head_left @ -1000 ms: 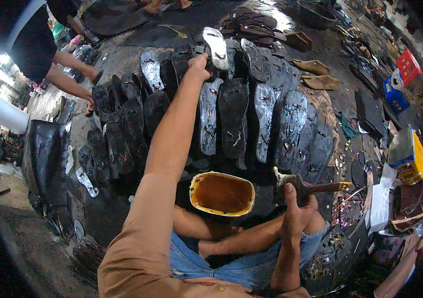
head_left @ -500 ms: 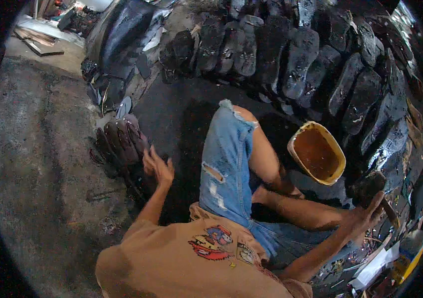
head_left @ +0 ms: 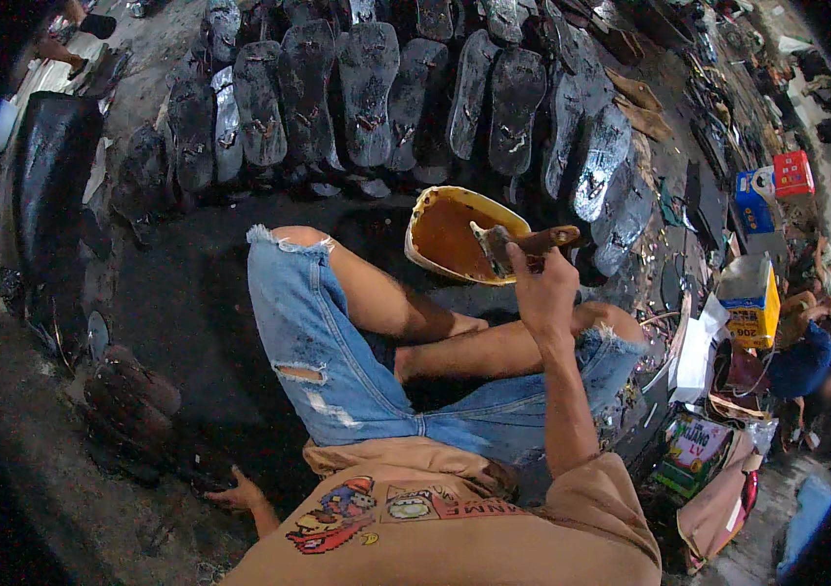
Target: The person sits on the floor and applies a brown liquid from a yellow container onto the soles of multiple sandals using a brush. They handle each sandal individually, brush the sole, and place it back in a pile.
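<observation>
My right hand (head_left: 544, 288) is closed round the wooden handle of a brush (head_left: 535, 240). The brush's pale, wet-looking bristles hang over the near right part of a yellowish tub (head_left: 423, 264) of amber-brown liquid; whether they touch the liquid is hard to see. Low on the left, my left hand (head_left: 237, 491) reaches to the near end of a row of dark brown sandals (head_left: 132, 391). Its thumb and fingers are apart beside the dark pieces there, and shadow hides any contact. Rows of black shoe soles (head_left: 369, 93) lie beyond the tub.
My bent legs (head_left: 474, 356) lie between the hands. A rolled black sheet (head_left: 49, 186) is at the far left. On the right are a yellow and white box (head_left: 749, 301), a blue box (head_left: 755, 200), a red box (head_left: 792, 174), scraps and a person in a blue garment (head_left: 799, 361).
The view has swung rightward. My right hand has brought the brush from beside my right knee to above the tub. My left hand has moved nearer me, along the brown sandals.
</observation>
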A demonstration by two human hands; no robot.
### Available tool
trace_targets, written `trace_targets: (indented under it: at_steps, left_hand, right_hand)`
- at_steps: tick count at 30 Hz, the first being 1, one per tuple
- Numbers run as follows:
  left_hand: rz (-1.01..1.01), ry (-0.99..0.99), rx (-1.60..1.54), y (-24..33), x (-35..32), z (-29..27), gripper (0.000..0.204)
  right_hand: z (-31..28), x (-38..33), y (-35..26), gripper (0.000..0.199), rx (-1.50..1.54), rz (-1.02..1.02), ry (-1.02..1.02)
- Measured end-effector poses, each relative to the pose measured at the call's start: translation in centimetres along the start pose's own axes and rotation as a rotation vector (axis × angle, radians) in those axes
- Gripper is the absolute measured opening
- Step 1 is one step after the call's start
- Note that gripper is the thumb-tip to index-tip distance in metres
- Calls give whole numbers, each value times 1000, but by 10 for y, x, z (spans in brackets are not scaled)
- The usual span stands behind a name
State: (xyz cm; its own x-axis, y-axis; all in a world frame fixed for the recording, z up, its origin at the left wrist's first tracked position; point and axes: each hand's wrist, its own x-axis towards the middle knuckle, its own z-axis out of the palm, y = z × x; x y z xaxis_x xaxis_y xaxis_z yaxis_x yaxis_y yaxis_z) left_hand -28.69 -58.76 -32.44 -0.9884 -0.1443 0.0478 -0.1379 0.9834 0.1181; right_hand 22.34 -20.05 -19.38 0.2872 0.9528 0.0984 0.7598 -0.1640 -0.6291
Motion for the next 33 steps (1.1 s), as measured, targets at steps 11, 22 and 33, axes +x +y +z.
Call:
trace_targets:
  at_steps: [11,22,33]
  left_hand:
    - [985,-375,-606,172,-141,-22,93]
    - [1024,-205,-696,265,-130,-148,27]
    - [1728,-225,-387,278,-203,-144,57]
  right_hand:
    - [-8,10,-5,22,131,-154,228]
    - [-28,15,35,28,119,27,185]
    - [-61,2,10,35,20,4,-242]
